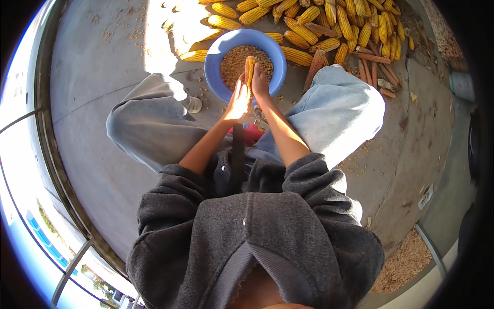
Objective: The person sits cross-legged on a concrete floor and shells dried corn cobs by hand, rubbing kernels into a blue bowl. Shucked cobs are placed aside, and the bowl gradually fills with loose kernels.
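Between my two palms is a partly shelled corn cob (250, 73), with yellow kernels along one side and a bared strip beside them. My left hand (237, 101) presses on it from the left, fingers extended and brightly sunlit. My right hand (261, 83) lies against its right side. Both hands are over the near part of a blue plastic basin (278, 50). Loose corn kernels (235, 58) cover the basin's bottom. Where the palms meet the cob is partly hidden.
A heap of yellow corn ears (347, 23) lies beyond the basin. Bare cobs (374, 58) lie at its right edge. My bent knees flank the basin. Scattered kernels (359, 154) dot the concrete floor (92, 96). A pale green container (461, 85) stands at far right.
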The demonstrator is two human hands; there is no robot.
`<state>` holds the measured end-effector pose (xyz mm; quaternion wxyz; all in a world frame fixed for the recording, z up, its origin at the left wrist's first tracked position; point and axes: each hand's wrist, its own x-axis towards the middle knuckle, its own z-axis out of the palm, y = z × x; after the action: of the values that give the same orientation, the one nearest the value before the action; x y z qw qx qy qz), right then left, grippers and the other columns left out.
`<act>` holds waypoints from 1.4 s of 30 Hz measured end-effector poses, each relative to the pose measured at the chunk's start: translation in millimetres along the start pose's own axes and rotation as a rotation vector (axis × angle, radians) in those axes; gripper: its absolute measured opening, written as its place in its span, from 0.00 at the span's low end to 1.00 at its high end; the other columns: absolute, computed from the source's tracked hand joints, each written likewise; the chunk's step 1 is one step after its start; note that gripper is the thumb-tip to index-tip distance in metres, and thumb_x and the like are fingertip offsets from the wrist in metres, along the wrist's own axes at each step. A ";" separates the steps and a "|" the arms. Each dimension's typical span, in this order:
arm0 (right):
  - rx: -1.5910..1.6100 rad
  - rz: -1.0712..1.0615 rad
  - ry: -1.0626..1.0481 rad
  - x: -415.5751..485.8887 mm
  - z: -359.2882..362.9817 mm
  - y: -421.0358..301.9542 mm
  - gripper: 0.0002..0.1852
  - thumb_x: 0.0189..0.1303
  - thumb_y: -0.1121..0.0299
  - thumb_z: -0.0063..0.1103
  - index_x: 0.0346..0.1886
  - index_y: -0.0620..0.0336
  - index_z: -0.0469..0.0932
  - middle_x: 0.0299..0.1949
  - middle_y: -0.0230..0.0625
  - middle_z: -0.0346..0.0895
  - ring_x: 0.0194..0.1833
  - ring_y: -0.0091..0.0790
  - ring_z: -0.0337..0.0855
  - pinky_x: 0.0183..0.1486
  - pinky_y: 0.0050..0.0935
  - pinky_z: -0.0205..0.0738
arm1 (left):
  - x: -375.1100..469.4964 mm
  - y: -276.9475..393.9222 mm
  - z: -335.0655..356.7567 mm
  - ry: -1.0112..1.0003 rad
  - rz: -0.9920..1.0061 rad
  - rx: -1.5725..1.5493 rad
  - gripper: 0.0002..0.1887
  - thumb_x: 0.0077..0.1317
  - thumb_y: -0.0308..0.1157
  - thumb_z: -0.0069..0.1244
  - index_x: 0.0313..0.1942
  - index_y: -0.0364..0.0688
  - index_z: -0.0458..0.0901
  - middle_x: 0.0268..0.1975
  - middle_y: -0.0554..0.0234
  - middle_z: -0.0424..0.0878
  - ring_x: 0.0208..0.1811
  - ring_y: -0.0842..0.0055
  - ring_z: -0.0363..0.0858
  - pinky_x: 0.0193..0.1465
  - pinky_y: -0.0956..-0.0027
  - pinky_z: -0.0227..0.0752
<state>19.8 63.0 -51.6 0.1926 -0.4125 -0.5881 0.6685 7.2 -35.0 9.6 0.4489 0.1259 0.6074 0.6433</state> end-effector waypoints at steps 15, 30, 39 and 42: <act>-0.099 0.103 0.102 -0.2 -11.7 -31.4 0.28 0.66 0.52 0.27 0.43 0.68 0.72 0.35 0.48 0.74 0.40 0.45 0.74 0.45 0.35 0.64 | -1.5 -2.0 0.6 -0.048 0.102 0.195 0.31 0.66 0.50 0.28 0.61 0.36 0.48 0.49 0.55 0.66 0.36 0.79 0.69 0.37 0.76 0.64; 0.125 0.288 0.036 -2.5 -9.9 -49.5 0.29 0.63 0.44 0.29 0.51 0.60 0.67 0.42 0.42 0.72 0.45 0.36 0.73 0.46 0.31 0.66 | 2.9 -5.8 -4.4 0.004 0.157 0.105 0.34 0.63 0.56 0.32 0.62 0.40 0.52 0.44 0.64 0.70 0.33 0.83 0.65 0.33 0.79 0.62; 0.425 0.275 0.029 2.5 -10.5 -28.0 0.21 0.57 0.49 0.48 0.46 0.53 0.64 0.27 0.26 0.62 0.20 0.21 0.59 0.22 0.17 0.55 | 3.2 12.5 -6.0 0.153 -0.002 0.345 0.18 0.67 0.35 0.36 0.54 0.36 0.64 0.45 0.62 0.72 0.47 0.79 0.67 0.52 0.76 0.60; 0.666 0.353 -0.009 -0.6 -12.0 -39.1 0.18 0.56 0.53 0.51 0.42 0.54 0.63 0.27 0.28 0.68 0.21 0.26 0.69 0.25 0.21 0.66 | 1.0 17.6 -7.1 0.174 0.102 0.540 0.22 0.65 0.42 0.37 0.54 0.37 0.65 0.40 0.49 0.77 0.40 0.72 0.75 0.44 0.71 0.66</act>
<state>20.6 79.2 -14.1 0.1953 -0.4194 -0.2593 0.8478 -5.9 -36.5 23.4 0.3123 0.2154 0.7860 0.4882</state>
